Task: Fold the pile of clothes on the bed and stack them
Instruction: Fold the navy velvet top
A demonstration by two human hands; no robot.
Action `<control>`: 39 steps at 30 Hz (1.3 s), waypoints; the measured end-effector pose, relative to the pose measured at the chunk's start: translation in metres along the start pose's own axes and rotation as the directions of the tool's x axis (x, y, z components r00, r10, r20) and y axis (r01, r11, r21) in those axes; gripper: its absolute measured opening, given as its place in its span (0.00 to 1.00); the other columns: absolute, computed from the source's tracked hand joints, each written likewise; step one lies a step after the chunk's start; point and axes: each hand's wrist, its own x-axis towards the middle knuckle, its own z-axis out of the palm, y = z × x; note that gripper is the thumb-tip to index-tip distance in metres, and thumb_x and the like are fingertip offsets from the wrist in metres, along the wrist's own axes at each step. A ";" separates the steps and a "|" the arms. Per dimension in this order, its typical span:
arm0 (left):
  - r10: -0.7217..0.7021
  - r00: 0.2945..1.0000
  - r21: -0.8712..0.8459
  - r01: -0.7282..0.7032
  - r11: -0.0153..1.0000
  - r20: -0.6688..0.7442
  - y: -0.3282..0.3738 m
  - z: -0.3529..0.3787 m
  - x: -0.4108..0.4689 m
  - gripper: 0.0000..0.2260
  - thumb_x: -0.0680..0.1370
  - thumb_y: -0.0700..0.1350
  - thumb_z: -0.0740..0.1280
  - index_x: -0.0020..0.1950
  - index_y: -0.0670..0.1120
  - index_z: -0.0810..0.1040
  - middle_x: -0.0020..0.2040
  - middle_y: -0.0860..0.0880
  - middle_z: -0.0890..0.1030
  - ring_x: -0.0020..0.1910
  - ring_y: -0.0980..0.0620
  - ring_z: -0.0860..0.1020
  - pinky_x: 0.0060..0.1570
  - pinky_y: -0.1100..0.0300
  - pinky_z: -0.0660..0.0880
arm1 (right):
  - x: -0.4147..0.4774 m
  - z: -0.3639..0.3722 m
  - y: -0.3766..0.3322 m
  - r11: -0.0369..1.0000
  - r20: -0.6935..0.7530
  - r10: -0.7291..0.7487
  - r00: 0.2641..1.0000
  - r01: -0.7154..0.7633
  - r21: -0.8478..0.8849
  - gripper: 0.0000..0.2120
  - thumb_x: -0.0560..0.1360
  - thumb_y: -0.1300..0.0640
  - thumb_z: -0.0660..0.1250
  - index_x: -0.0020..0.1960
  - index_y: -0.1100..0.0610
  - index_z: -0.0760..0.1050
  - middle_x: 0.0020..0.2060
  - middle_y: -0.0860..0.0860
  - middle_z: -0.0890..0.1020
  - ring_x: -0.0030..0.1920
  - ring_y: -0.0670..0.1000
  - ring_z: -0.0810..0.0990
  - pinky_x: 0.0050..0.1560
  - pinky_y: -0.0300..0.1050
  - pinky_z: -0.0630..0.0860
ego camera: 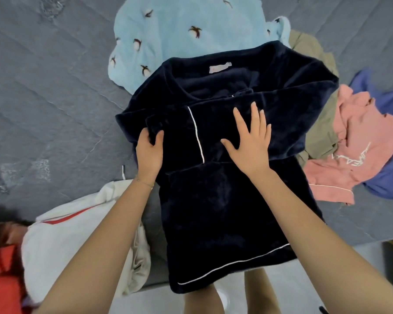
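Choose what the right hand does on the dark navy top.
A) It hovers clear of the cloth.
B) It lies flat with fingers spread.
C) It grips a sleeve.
B: the right hand lies flat on the navy top, fingers spread; the left hand is the one gripping a folded edge.

This is a bedroom in a home. A bed (43,87) with a grey quilted cover fills most of the view, its edge dropping to a pale floor (159,300) at the bottom. Household laundry lies spread over it: a navy pyjama top (213,211) with white piping, a light blue fleece (191,23) printed with birds, a crumpled pink top (359,137), a blue garment (386,180), a khaki piece (313,51) and a white garment (73,234) with a red stripe.
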 end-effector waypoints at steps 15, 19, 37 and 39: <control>0.026 0.947 -0.369 0.101 0.924 0.322 0.073 0.057 -0.057 0.18 0.84 0.47 0.59 0.74 0.52 0.65 0.69 0.53 0.73 0.68 0.56 0.72 0.72 0.53 0.67 | -0.033 -0.018 -0.009 0.851 0.250 -0.215 0.944 0.055 0.523 0.67 0.58 0.39 0.81 0.79 0.44 0.36 0.79 0.46 0.51 0.78 0.45 0.52 0.77 0.58 0.53; 0.022 0.892 -0.325 0.141 0.935 0.451 0.083 0.074 -0.064 0.16 0.84 0.46 0.59 0.73 0.52 0.66 0.67 0.53 0.76 0.65 0.56 0.76 0.63 0.57 0.75 | -0.041 -0.041 0.018 0.611 0.458 -0.247 0.854 -0.230 0.757 0.63 0.65 0.52 0.81 0.77 0.38 0.33 0.77 0.38 0.51 0.75 0.37 0.56 0.72 0.38 0.61; 0.214 0.976 -0.050 -0.212 0.976 0.036 0.113 0.203 -0.120 0.11 0.81 0.41 0.66 0.63 0.44 0.75 0.56 0.47 0.80 0.49 0.52 0.81 0.44 0.54 0.81 | 0.000 -0.118 0.127 0.265 0.337 0.237 0.911 -0.394 0.880 0.15 0.72 0.53 0.76 0.56 0.55 0.79 0.49 0.49 0.85 0.50 0.48 0.83 0.53 0.42 0.79; 0.236 0.967 0.157 -0.219 0.963 -0.101 0.096 0.211 -0.113 0.16 0.81 0.43 0.66 0.68 0.44 0.71 0.62 0.47 0.74 0.59 0.50 0.76 0.59 0.51 0.76 | 0.008 -0.127 0.145 0.452 0.207 0.292 0.934 -0.326 0.830 0.16 0.71 0.51 0.76 0.55 0.53 0.77 0.48 0.44 0.82 0.49 0.45 0.81 0.52 0.38 0.77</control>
